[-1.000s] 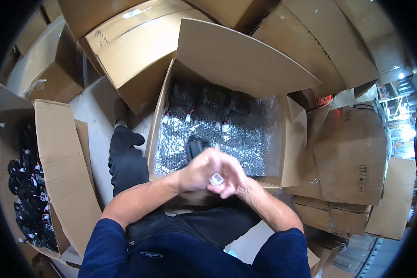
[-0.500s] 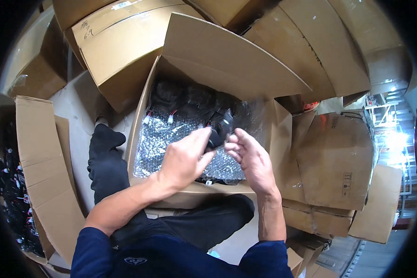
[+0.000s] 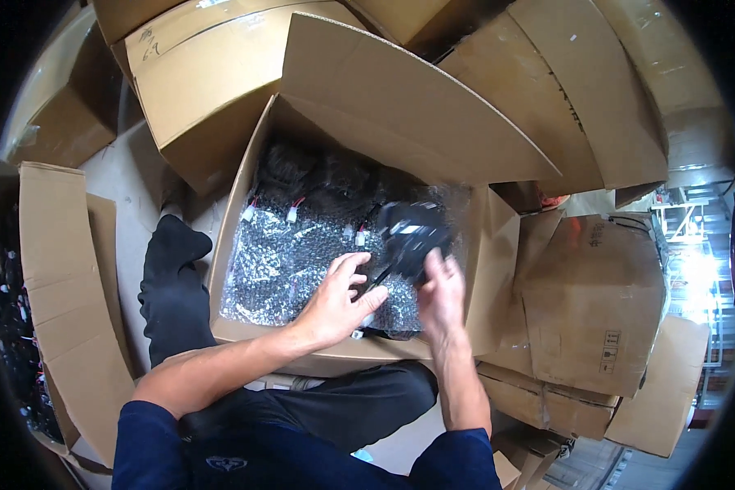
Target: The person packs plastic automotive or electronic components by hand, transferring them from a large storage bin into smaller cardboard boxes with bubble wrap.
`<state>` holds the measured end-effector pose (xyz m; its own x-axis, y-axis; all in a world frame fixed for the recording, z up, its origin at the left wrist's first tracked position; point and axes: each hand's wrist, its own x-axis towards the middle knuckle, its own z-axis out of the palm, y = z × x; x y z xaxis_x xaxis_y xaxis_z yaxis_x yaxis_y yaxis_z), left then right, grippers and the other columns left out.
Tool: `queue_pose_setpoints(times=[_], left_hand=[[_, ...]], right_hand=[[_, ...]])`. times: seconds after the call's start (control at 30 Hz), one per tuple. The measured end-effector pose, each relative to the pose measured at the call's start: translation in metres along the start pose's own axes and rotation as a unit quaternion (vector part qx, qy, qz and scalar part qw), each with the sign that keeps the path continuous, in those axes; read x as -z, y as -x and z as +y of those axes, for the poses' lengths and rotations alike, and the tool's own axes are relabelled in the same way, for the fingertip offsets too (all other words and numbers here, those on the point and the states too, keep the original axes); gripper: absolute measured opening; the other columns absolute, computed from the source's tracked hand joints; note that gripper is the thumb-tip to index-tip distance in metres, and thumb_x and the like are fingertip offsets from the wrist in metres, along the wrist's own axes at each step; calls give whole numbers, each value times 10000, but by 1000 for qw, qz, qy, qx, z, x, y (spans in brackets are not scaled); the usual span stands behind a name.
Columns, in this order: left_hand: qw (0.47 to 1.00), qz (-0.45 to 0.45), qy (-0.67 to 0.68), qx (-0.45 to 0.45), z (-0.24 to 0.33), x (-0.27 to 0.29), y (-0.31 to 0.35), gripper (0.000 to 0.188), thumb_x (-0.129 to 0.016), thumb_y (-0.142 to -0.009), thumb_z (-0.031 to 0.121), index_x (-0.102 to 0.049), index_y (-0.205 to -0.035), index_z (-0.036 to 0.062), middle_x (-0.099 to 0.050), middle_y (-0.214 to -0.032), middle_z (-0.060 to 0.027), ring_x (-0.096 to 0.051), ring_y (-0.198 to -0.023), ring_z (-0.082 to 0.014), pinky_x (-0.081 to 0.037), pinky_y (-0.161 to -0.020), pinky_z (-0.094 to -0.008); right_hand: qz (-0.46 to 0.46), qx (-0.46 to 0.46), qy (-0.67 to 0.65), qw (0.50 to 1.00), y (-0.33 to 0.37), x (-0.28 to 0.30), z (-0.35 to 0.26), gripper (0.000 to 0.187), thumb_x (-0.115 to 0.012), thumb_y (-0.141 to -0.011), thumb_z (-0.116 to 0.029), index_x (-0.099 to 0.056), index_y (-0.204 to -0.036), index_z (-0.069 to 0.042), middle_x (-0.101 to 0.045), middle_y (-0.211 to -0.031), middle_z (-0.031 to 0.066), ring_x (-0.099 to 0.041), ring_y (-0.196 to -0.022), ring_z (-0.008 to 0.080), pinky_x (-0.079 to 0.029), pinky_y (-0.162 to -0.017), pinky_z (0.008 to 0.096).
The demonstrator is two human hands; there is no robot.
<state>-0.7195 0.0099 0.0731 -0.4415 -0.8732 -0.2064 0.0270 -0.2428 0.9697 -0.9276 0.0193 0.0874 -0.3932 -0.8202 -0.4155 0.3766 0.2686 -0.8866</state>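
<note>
My right hand (image 3: 443,298) grips a black part (image 3: 416,235) by its near edge, over the right half of an open cardboard box (image 3: 384,349). The part is smeared by motion, so its kind is unclear. A dark cable runs from it toward my left hand (image 3: 336,300), whose fingers are spread with the thumb apart, close beside the cable. Below both hands, a sheet of clear bubble wrap (image 3: 261,269) lies in the box. Along the box's far side sit several dark wrapped parts (image 3: 290,163), with white plugs (image 3: 292,214) on short red wires.
Another open box (image 3: 61,269) at the left holds many black parts with wires. Closed cartons (image 3: 212,77) stand behind the box, and a dented carton (image 3: 592,294) is at its right. The box's raised far flap (image 3: 400,106) leans over it. My legs lie along its left and near sides.
My right hand has drawn nearer and turned, and the black part now lies flatter and further right. My left hand has come away from the part, and its fingers have spread.
</note>
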Motion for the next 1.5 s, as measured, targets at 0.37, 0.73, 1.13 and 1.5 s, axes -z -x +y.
queue_pose_setpoints(times=[0.37, 0.73, 1.13, 1.5], left_hand=[[992, -25, -120, 24, -29, 41, 8, 602, -682, -945, 314, -465, -1398, -18, -439, -1385, -202, -551, -1231, -312, -511, -1014, -394], [973, -38, -164, -160, 11, 129, 42, 257, -686, -844, 198, -659, -946, -36, -670, -820, -184, -679, -847, -334, -547, -782, -429], [479, 336, -769, 257, 71, 639, 377, 706, -643, -854, 102, -353, -1497, 72, -293, -1535, -309, -494, -1247, -486, -445, -987, -585], [471, 170, -859, 111, -35, 709, 364, 164, -573, -878, 200, -715, -841, 128, -643, -955, -45, -604, -1010, -215, -467, -840, -361]], right_hand=[[226, 71, 628, 741, -223, 54, 100, 688, -534, -979, -583, -713, -1047, 77, -721, -1061, 237, -700, -959, 347, -561, -820, 437], [-69, 416, 729, 539, -152, 31, 35, 496, -648, -947, -338, -624, -1209, 83, -668, -1126, 274, -630, -1011, 423, -505, -918, 463], [-254, 228, 683, 646, -44, 59, 54, 456, -707, -927, -215, -590, -1275, 57, -630, -1236, 234, -592, -1152, 366, -443, -1041, 438], [-248, 224, 744, 579, 8, 42, 61, 574, -709, -927, -221, -489, -1394, 30, -524, -1389, 213, -519, -1263, 374, -415, -1094, 432]])
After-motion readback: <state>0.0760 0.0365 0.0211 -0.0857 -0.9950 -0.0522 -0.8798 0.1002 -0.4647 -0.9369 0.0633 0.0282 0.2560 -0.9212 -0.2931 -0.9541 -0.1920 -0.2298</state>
